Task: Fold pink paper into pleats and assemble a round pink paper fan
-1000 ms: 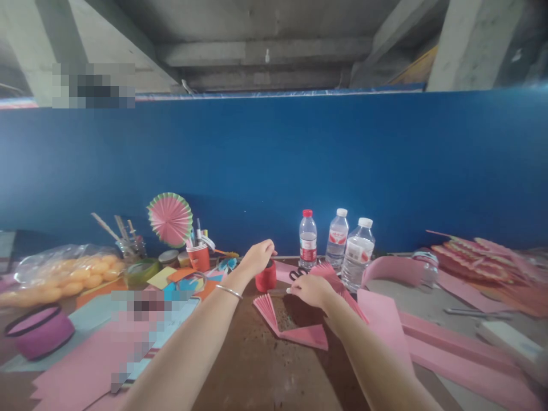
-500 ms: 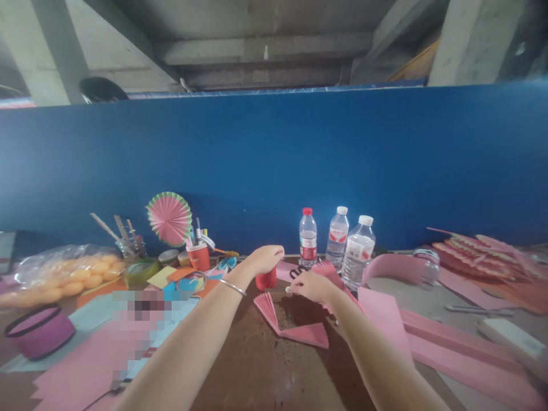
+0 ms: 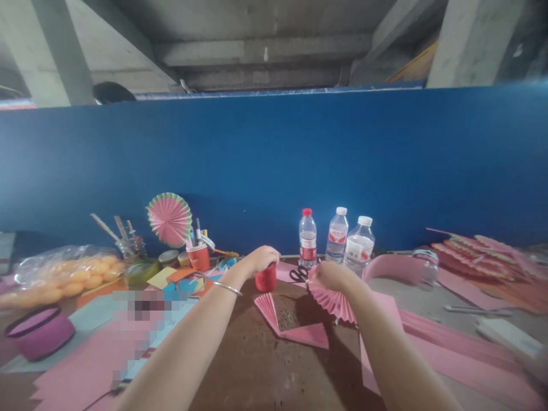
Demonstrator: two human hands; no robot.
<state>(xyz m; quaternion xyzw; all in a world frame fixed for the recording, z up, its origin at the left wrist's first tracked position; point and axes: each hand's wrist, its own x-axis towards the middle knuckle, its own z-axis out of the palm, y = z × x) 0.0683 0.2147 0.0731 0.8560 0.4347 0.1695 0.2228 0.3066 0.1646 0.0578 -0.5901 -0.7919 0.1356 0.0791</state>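
My left hand [image 3: 262, 260], with a bangle on its wrist, is curled over the top of a small red round container [image 3: 266, 279]. My right hand [image 3: 334, 276] is closed on the upper edge of a pink pleated paper fan [image 3: 333, 303], its fingertips mostly hidden. Between my forearms a second pink pleated strip [image 3: 302, 334] lies on the brown table [image 3: 261, 371], bent into a V. Black-handled scissors [image 3: 298, 274] lie between my hands, close to the right one.
Three water bottles [image 3: 308, 242] stand against the blue partition [image 3: 257, 154]. Pink paper sheets [image 3: 462, 359] spread to the right. Leftward are a paper cup of pens [image 3: 198, 258], a round pleated fan [image 3: 169, 221], a bag of orange balls [image 3: 72, 277] and a purple ring [image 3: 40, 334].
My right hand has moved right, from beside the red container onto the pleated fan, which now spreads wider below it. My left hand has shifted slightly left, still on the container.
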